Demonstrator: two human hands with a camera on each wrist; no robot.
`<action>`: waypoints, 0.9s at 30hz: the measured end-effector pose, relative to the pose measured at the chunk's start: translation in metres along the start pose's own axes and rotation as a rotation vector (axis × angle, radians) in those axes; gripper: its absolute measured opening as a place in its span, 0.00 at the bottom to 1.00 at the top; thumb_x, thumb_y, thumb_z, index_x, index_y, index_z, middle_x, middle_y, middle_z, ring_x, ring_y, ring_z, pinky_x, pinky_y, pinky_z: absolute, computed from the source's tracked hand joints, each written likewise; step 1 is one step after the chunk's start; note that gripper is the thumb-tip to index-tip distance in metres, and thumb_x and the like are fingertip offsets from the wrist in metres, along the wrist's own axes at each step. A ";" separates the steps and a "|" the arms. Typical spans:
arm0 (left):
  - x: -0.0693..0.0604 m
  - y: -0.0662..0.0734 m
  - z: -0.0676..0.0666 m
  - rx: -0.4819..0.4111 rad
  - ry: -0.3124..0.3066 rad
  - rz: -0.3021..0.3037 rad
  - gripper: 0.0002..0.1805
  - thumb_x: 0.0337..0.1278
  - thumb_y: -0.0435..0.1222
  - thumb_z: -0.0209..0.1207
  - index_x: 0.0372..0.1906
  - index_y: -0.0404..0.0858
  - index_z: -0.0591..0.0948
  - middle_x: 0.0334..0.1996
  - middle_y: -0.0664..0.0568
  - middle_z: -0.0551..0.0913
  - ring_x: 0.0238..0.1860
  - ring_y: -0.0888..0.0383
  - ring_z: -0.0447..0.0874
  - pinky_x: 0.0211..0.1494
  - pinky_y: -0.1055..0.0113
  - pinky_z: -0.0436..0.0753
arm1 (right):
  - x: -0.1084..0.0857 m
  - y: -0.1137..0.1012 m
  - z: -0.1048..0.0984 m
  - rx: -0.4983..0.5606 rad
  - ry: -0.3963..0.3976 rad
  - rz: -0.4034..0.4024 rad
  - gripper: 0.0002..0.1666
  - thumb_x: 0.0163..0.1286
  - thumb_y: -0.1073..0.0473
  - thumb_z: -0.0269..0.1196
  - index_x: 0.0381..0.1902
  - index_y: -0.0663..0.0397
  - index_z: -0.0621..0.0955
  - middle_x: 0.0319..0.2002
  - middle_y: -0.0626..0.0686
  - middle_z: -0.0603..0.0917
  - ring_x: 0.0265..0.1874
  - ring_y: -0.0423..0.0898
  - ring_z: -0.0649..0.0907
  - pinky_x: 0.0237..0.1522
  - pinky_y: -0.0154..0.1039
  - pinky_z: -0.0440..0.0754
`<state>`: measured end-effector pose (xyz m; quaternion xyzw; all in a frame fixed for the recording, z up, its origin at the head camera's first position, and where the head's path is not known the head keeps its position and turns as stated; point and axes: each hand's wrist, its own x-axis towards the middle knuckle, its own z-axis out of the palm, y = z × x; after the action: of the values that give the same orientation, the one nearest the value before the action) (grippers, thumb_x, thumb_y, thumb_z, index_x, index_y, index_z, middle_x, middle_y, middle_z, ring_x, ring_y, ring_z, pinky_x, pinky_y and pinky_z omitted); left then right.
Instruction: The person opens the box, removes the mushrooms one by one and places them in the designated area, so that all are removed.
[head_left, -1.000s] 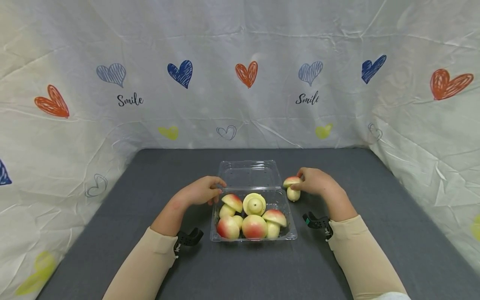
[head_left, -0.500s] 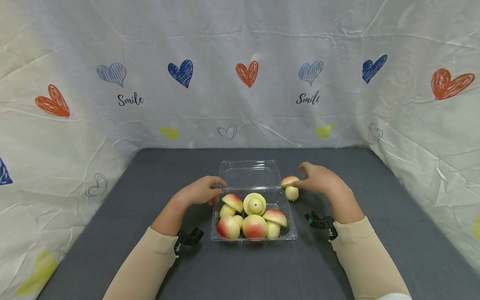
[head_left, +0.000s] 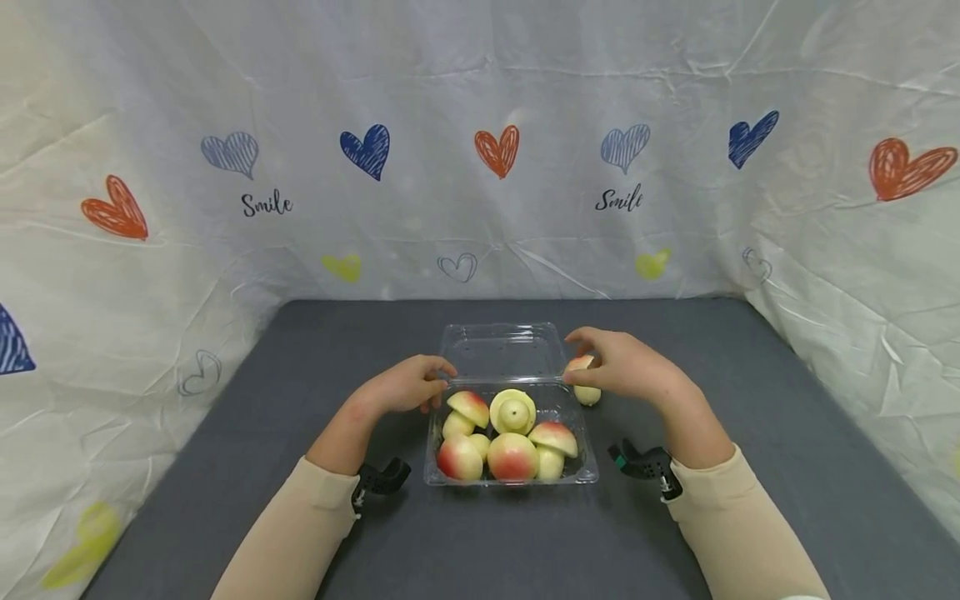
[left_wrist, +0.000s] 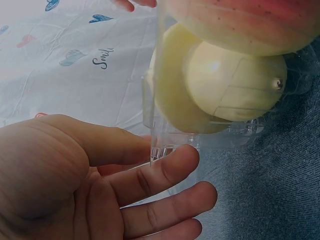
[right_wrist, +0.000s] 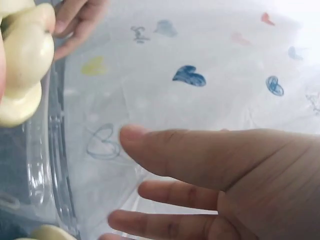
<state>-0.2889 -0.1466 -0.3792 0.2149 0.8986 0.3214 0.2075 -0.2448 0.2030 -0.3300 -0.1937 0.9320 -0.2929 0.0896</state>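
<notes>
A clear plastic box (head_left: 432, 467) holds several red-and-yellow mushroom-shaped pieces (head_left: 512, 457), its lid (head_left: 501, 350) lying back behind it. At its back left corner is the left hand (head_left: 405, 385); the left wrist view has the thumb and a fingertip beside that corner (left_wrist: 159, 150), fingers loosely extended. The right hand (head_left: 626, 362) is at the back right corner, thumb and fingers spread with nothing between them in the right wrist view (right_wrist: 215, 175). Another mushroom piece (head_left: 588, 395) stands outside the box, partly hidden by the right hand.
A dark grey cloth (head_left: 495, 550) covers the table. White sheeting (head_left: 420, 192) with printed hearts and "Smile" rises behind and at both sides. Black wrist straps (head_left: 384, 477) are on both sleeves.
The right hand has let go of the mushroom piece beside the box, drawn back to the right, then moved left toward the box's back corner. The left hand has stayed at its corner.
</notes>
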 end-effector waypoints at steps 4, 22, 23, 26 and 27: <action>0.000 0.000 0.000 -0.003 0.000 0.000 0.19 0.80 0.33 0.50 0.68 0.34 0.75 0.29 0.47 0.83 0.31 0.48 0.83 0.34 0.58 0.78 | 0.000 -0.008 0.006 0.017 -0.120 -0.024 0.34 0.66 0.50 0.73 0.65 0.59 0.77 0.54 0.59 0.83 0.47 0.51 0.84 0.46 0.48 0.82; -0.001 0.001 0.000 0.004 0.004 0.009 0.19 0.80 0.32 0.49 0.68 0.33 0.75 0.29 0.47 0.83 0.31 0.48 0.83 0.35 0.58 0.78 | 0.006 -0.028 0.043 -0.214 -0.338 0.037 0.33 0.47 0.51 0.83 0.50 0.54 0.83 0.39 0.45 0.83 0.37 0.41 0.81 0.44 0.43 0.80; -0.001 0.001 0.000 0.003 0.004 0.009 0.19 0.80 0.32 0.49 0.68 0.33 0.75 0.29 0.47 0.83 0.31 0.48 0.83 0.35 0.58 0.78 | 0.006 -0.029 0.044 -0.221 -0.336 0.040 0.33 0.46 0.51 0.83 0.49 0.54 0.83 0.38 0.45 0.83 0.37 0.41 0.81 0.44 0.43 0.80; -0.001 0.002 0.001 0.002 0.003 0.007 0.19 0.80 0.32 0.49 0.68 0.33 0.75 0.29 0.47 0.83 0.31 0.48 0.83 0.35 0.57 0.78 | 0.006 -0.028 0.044 -0.224 -0.338 0.045 0.32 0.47 0.51 0.83 0.48 0.53 0.83 0.38 0.45 0.82 0.37 0.41 0.81 0.44 0.43 0.80; -0.001 0.002 0.001 0.001 0.002 0.009 0.19 0.80 0.32 0.49 0.68 0.33 0.75 0.29 0.47 0.83 0.31 0.48 0.83 0.35 0.57 0.78 | 0.006 -0.028 0.044 -0.222 -0.339 0.045 0.31 0.47 0.51 0.82 0.48 0.53 0.83 0.38 0.45 0.82 0.37 0.41 0.81 0.44 0.43 0.80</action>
<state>-0.2873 -0.1457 -0.3782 0.2189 0.8979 0.3221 0.2052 -0.2292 0.1568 -0.3492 -0.2281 0.9342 -0.1494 0.2298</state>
